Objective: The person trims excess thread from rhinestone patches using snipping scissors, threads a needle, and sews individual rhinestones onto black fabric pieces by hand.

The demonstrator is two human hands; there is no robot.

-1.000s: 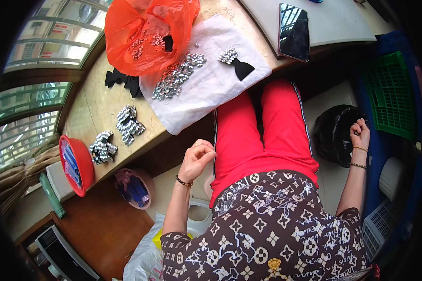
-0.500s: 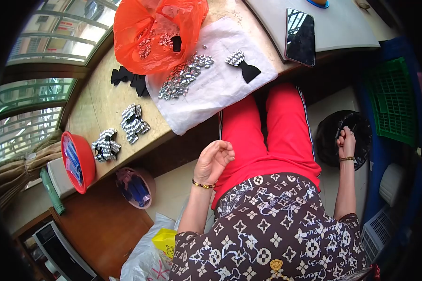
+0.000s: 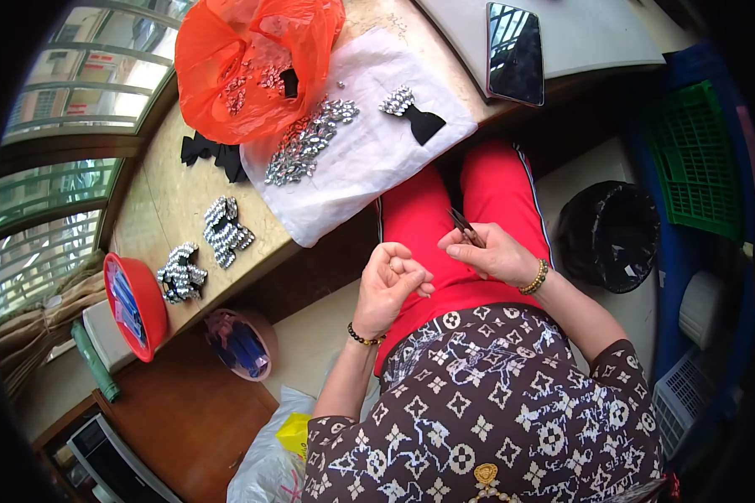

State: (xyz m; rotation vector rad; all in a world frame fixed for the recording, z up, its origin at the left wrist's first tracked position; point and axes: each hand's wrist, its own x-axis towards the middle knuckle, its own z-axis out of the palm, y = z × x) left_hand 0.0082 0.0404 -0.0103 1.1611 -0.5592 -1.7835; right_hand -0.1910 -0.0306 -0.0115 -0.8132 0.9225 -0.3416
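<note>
Above my lap, my right hand is closed around dark tweezers, their points toward the table. Just left of it, my left hand has its fingers curled in, thumb against them; whatever it may hold is hidden. Beyond them a white cloth covers the table edge. On it lie a pile of silver rhinestones and a black bow with one half covered in stones.
An orange plastic bag with stones sits behind the pile. Black bows and stone-covered bows lie left of the cloth, near a red bowl. A phone rests at right; a black-lined bin stands on the floor.
My right hand has moved from over the bin to my lap, beside the left hand, and now shows the tweezers. The left hand's fingers have curled in more. The view has shifted slightly.
</note>
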